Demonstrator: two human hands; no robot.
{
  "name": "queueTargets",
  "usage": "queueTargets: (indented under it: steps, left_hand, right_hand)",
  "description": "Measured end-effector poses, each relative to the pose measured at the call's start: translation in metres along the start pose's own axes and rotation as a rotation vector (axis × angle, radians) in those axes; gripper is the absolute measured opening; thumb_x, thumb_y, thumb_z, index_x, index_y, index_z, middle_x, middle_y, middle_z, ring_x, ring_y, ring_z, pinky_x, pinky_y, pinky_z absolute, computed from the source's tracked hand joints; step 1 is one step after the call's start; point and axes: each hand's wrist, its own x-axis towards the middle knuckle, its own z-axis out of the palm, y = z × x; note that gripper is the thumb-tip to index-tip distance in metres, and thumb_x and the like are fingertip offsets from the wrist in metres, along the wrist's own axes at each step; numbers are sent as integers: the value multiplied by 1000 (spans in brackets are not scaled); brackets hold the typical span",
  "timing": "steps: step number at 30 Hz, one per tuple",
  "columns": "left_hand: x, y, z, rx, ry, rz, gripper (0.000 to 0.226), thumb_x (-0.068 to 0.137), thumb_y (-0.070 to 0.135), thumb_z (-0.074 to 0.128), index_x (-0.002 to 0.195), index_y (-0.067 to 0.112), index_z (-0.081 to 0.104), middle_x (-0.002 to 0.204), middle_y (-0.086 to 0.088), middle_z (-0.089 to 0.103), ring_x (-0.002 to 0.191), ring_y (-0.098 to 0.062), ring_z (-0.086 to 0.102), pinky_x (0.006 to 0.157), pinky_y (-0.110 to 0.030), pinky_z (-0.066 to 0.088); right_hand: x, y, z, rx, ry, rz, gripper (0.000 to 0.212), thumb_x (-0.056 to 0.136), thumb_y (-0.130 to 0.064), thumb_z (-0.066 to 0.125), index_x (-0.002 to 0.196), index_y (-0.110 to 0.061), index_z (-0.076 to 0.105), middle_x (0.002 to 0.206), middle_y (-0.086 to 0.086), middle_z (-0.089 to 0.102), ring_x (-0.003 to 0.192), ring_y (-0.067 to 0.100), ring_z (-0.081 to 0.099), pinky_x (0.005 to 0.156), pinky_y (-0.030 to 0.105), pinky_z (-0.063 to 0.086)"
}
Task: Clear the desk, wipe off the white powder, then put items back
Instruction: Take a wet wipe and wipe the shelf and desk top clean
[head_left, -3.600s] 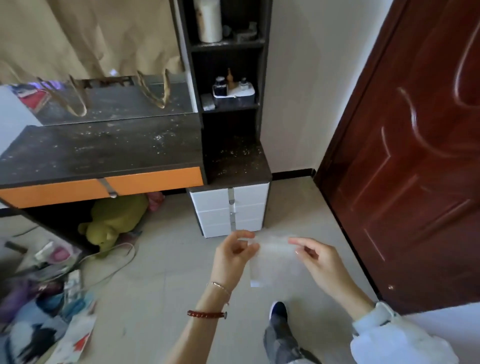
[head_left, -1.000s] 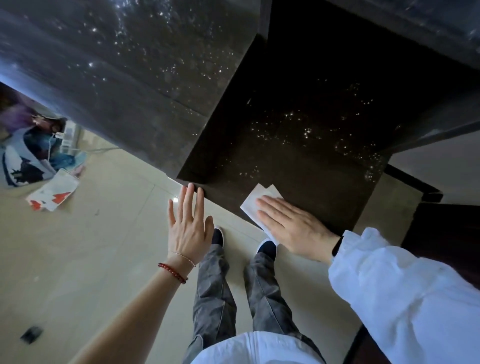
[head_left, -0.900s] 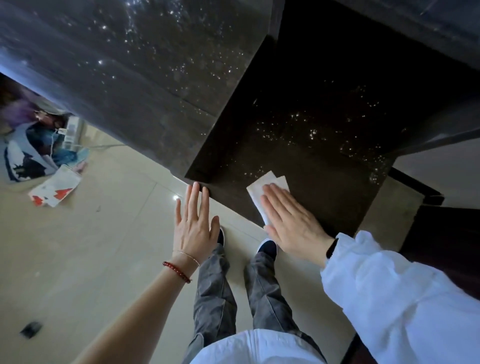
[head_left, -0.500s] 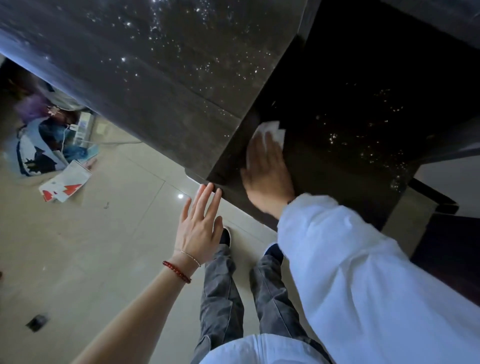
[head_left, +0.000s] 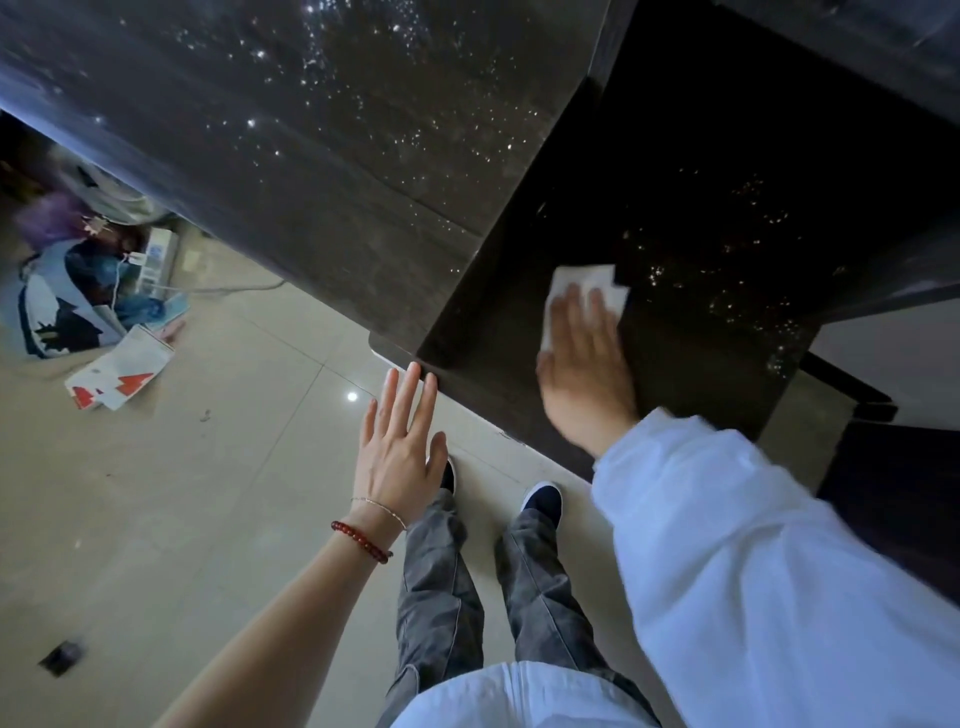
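Note:
I look straight down at a dark desk top (head_left: 322, 171) speckled with white powder and a lower dark cabinet top (head_left: 727, 171) to its right. My right hand (head_left: 584, 369) lies flat on a white wipe (head_left: 582, 280), pressing it onto the lower surface; the hand is motion-blurred. White powder specks (head_left: 727, 291) lie to the right of the wipe. My left hand (head_left: 400, 447) is open, fingers together, held just below the cabinet's front-left corner with its fingertips at the edge, holding nothing.
Cleared items lie in a pile on the tiled floor at the left: a blue and white bag (head_left: 57, 312), a white and red packet (head_left: 117, 371), a cable. My feet (head_left: 540, 501) stand close to the cabinet front. A dark door (head_left: 893, 493) is at the right.
My right hand has slid the wipe from the left side of the lower surface rightwards and nearer to me. My left hand has stayed at the corner edge.

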Motion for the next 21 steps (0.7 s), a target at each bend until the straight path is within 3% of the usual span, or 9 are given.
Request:
queueTargets:
  steps: [4,6,8,11,13,16,18,21]
  left_hand:
    - [0,2,-3,-11,22,-9,61,86,15,56,140,8,29,147,-16,29,135,-32,10,107,-55,23]
    - [0,8,-7,10,19,-22,63,84,15,60,140,7,31,147,-17,29,136,-33,14,106,-55,21]
    - [-1,15,-10,29,18,-46,61,84,18,60,138,6,34,146,-18,32,136,-36,21,107,-54,19]
    - [-4,29,-10,44,41,-17,54,84,18,60,133,3,43,141,-20,39,132,-38,30,105,-54,22]
    - [-6,41,-8,57,60,37,47,86,22,50,128,3,48,137,-22,44,129,-39,36,102,-55,27]
    - [-3,59,-8,42,71,95,49,84,25,40,126,3,51,134,-22,47,127,-39,39,102,-52,26]
    - [4,67,-8,23,83,118,50,84,27,35,126,4,51,135,-21,47,128,-39,39,104,-53,27]
    - [19,82,-6,18,87,150,53,84,31,33,128,6,50,136,-20,46,130,-38,36,105,-55,27]
  right_hand:
    - [-78,-20,13,-63,-119,-431,52,96,-27,23,142,-4,21,149,14,24,138,33,19,113,45,19]
    - [-79,7,7,-97,-120,-456,49,97,-26,19,139,-1,27,146,15,33,135,35,27,110,43,20]
    - [-69,42,1,-109,-63,-257,51,94,-24,21,138,2,26,144,21,34,135,38,27,111,43,16]
    - [-55,83,-5,57,-75,358,56,94,-24,21,143,1,7,152,22,6,140,36,0,116,43,1]
    - [-55,68,-3,126,-16,503,59,91,-25,21,142,3,11,151,24,8,140,39,2,115,46,2]
    - [-90,26,11,89,8,108,54,92,-23,31,139,2,25,147,24,25,137,40,16,113,48,14]
    - [-120,29,10,47,-51,-134,53,92,-24,36,140,-2,25,147,19,28,138,37,19,111,47,20]
    - [-126,83,1,4,-64,-165,50,95,-27,28,139,-3,27,146,17,28,138,32,19,114,42,15]
